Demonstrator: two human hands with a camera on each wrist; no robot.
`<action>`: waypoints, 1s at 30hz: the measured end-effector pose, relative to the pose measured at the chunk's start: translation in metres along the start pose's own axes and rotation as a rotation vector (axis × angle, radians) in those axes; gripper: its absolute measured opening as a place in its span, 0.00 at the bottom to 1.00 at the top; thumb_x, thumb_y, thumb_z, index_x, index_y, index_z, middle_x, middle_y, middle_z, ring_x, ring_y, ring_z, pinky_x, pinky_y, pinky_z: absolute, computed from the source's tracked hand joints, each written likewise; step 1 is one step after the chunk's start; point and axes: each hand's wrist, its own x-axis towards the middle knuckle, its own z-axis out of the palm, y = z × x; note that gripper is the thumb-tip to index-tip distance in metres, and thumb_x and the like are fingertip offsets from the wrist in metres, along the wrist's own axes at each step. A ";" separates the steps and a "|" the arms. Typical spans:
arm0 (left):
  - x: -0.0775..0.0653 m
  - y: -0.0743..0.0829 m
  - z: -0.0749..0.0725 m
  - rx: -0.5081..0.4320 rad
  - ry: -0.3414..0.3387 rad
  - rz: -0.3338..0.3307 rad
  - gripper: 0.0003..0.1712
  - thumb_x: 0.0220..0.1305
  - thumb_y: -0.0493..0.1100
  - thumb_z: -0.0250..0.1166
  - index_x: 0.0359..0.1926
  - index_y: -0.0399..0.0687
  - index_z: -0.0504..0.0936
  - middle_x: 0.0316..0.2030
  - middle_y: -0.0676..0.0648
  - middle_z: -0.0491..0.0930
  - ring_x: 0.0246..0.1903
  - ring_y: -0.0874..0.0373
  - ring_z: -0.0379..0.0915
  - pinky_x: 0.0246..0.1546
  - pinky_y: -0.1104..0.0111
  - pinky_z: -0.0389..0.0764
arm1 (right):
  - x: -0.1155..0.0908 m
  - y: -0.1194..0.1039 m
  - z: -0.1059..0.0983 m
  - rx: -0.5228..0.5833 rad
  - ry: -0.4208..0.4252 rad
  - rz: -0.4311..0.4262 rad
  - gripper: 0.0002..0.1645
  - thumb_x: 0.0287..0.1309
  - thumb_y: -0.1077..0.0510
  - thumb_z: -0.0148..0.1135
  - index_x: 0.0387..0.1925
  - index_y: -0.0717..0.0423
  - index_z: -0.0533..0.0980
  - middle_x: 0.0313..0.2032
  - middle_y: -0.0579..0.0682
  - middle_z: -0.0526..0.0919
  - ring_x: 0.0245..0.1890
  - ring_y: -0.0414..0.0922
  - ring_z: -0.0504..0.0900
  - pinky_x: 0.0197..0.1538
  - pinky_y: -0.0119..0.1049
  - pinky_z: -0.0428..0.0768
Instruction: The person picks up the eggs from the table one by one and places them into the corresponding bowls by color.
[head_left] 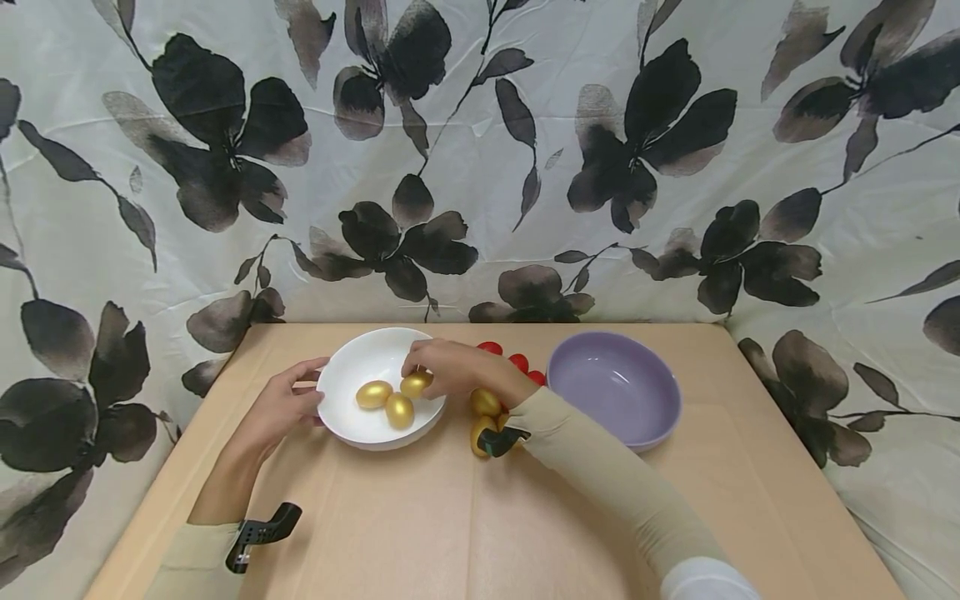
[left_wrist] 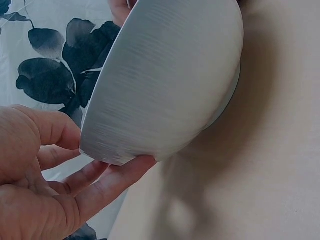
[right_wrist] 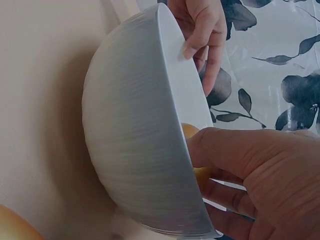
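- Left hand point(head_left: 294, 397) is pinching the white bowl point(head_left: 358, 360), thumb over rim, fingers against outer wall.
- Right hand point(head_left: 453, 367) is pinching a gold egg point(head_left: 416, 387) inside it; thumb and rim are hiding most in right wrist view.
- Right arm point(head_left: 600, 475) is blocking loose gold eggs point(head_left: 485, 402), red pieces point(head_left: 519, 362) on worktop point(head_left: 375, 525); can't count them.

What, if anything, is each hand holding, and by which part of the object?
The left hand holds the white bowl by the left side of its rim. The right hand holds a gold egg; the exact contact is partly hidden.
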 end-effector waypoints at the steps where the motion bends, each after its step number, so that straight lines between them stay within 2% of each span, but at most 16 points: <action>1: 0.000 0.000 0.000 0.001 0.001 -0.001 0.36 0.69 0.29 0.55 0.77 0.37 0.58 0.63 0.28 0.63 0.56 0.35 0.75 0.42 0.50 0.88 | 0.000 0.000 0.001 -0.007 -0.003 0.000 0.22 0.60 0.61 0.70 0.56 0.54 0.81 0.50 0.47 0.80 0.49 0.40 0.77 0.56 0.24 0.76; 10: 0.002 0.000 0.002 0.022 0.007 -0.007 0.36 0.71 0.30 0.55 0.78 0.38 0.57 0.65 0.28 0.63 0.56 0.32 0.74 0.42 0.53 0.88 | 0.003 0.003 0.004 -0.022 -0.027 0.039 0.22 0.58 0.61 0.72 0.56 0.52 0.82 0.49 0.45 0.80 0.47 0.39 0.77 0.57 0.25 0.77; 18: 0.003 0.003 0.004 0.024 0.011 -0.006 0.36 0.71 0.29 0.54 0.77 0.38 0.57 0.64 0.28 0.63 0.56 0.33 0.74 0.40 0.56 0.89 | 0.006 0.003 0.007 -0.042 -0.069 0.031 0.21 0.59 0.62 0.70 0.55 0.52 0.83 0.48 0.45 0.80 0.47 0.41 0.76 0.55 0.26 0.76; 21: 0.003 0.004 0.005 0.022 0.012 -0.009 0.36 0.71 0.29 0.54 0.77 0.38 0.57 0.64 0.28 0.63 0.56 0.33 0.74 0.41 0.54 0.88 | 0.005 0.003 0.006 -0.026 -0.078 0.034 0.20 0.61 0.63 0.69 0.56 0.52 0.83 0.49 0.46 0.81 0.49 0.41 0.77 0.58 0.27 0.77; 25: 0.002 0.005 0.006 0.022 0.015 -0.012 0.36 0.70 0.29 0.55 0.77 0.38 0.57 0.64 0.28 0.63 0.56 0.34 0.75 0.42 0.52 0.88 | 0.000 0.003 0.002 -0.003 -0.059 0.033 0.20 0.61 0.64 0.69 0.56 0.52 0.83 0.52 0.48 0.82 0.54 0.43 0.79 0.60 0.31 0.78; 30: 0.002 0.005 0.006 0.021 0.020 -0.011 0.36 0.70 0.29 0.54 0.77 0.37 0.58 0.64 0.28 0.63 0.56 0.35 0.75 0.41 0.53 0.88 | -0.012 0.006 -0.007 0.004 0.000 0.002 0.21 0.62 0.65 0.68 0.56 0.54 0.82 0.53 0.51 0.82 0.55 0.47 0.81 0.56 0.31 0.80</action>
